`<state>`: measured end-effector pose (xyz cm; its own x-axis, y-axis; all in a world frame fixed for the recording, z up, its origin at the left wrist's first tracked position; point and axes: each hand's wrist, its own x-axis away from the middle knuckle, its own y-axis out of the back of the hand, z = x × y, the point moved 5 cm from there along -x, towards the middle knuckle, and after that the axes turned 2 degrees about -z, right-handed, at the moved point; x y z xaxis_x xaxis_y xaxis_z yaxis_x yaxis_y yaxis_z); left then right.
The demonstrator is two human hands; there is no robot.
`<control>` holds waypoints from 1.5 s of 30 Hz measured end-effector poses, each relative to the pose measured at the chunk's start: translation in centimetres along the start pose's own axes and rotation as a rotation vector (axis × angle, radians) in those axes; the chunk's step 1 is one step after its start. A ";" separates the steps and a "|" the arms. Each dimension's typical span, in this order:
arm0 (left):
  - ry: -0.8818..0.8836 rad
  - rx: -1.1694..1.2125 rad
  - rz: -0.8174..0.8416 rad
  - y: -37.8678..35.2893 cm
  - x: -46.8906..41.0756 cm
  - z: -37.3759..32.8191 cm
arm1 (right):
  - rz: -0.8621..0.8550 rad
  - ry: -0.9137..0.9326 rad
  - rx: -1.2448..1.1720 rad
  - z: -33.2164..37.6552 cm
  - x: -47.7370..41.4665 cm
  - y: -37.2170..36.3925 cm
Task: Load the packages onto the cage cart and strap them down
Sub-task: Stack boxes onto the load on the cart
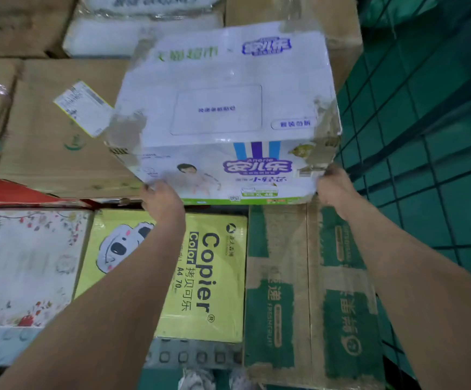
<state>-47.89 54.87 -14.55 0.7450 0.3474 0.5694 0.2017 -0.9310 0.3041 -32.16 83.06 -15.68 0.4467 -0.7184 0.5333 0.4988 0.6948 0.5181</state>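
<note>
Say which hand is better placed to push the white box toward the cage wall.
Probably left. The left hand grips the white box at the corner far from the cage wall; the right hand holds the near one.

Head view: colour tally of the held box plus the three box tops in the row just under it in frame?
White: 2, the held diaper box and the floral box
Yellow: 1, the Copier paper box
Brown and green: 1, the fruit carton
Total: 4
</note>
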 end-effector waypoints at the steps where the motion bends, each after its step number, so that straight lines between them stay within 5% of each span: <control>1: -0.038 0.047 -0.031 0.7 0.0 -1.5 | -0.079 -0.019 -0.088 0.8 0.3 0.9; 4: -0.101 0.185 -0.090 1.7 0.8 -5.7 | -0.238 -0.197 -0.451 3.5 2.2 2.9; 8: -0.100 0.214 -0.001 2.2 3.6 -7.9 | -0.174 -0.155 -0.669 8.3 4.6 3.0; 14: 0.028 0.154 0.124 3.8 4.3 -9.0 | -0.112 -0.036 -0.458 11.3 7.5 3.2; 20: -0.095 0.049 0.123 6.5 6.3 -10.6 | -0.086 -0.042 -0.327 12.5 11.0 5.0; 36: -0.146 0.038 0.221 19.0 9.8 -6.2 | -0.356 0.067 -0.146 10.2 26.4 5.5; 45: -0.137 0.074 0.140 30.8 11.2 -5.9 | -0.187 0.078 -0.063 9.7 36.7 1.7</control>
<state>-37.08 30.74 5.69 0.8474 0.2004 0.4917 0.1326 -0.9766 0.1695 -22.10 58.24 11.27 0.3973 -0.8366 0.3773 0.6223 0.5477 0.5592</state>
